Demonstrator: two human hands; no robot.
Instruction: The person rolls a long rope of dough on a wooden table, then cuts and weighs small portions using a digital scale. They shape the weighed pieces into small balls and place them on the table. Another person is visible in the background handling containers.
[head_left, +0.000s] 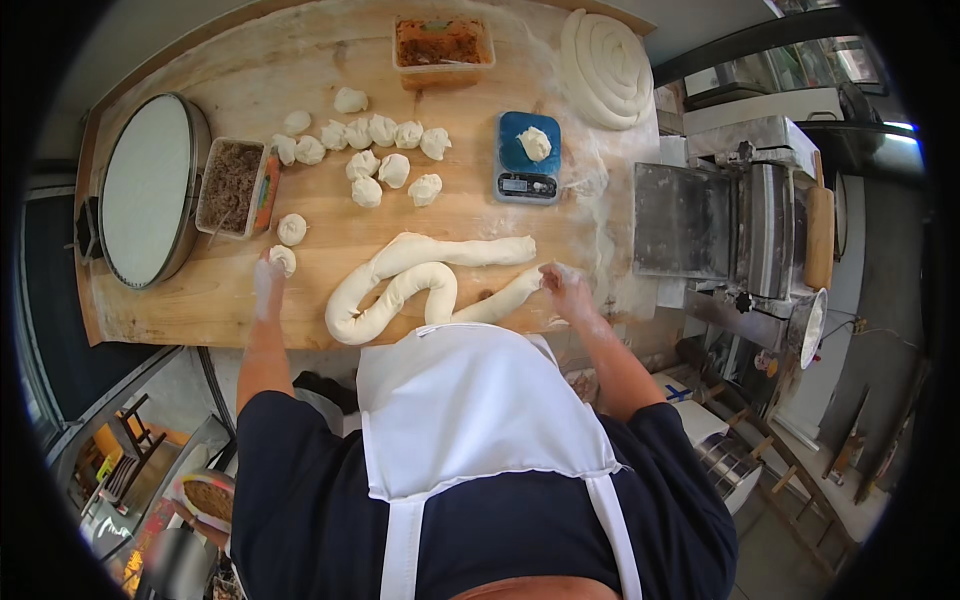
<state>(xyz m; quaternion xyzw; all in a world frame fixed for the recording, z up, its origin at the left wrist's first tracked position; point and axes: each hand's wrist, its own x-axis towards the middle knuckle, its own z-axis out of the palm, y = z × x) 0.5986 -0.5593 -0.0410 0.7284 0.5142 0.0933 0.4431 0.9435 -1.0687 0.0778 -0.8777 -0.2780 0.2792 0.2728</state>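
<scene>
My left hand (270, 281) is at a small dough piece (283, 259) on the wooden table; whether it grips or only touches the piece I cannot tell. At the right end of a long, folded rope of dough (390, 300) is my right hand (562, 289), its fingers bent against the tip; part of the rope is hidden by my apron. Several dough pieces (382, 130) lie in loose rows beyond the rope. One more dough lump (535, 143) rests on a blue digital scale (526, 192).
A coiled dough rope (607, 71) lies at the far right. Two filling tubs (444, 73) (234, 187) and a round white-topped container (146, 191) stand on the floured wooden table (300, 319). A roller machine (765, 229) stands right. Another person's hand (184, 514) holds a bowl at lower left.
</scene>
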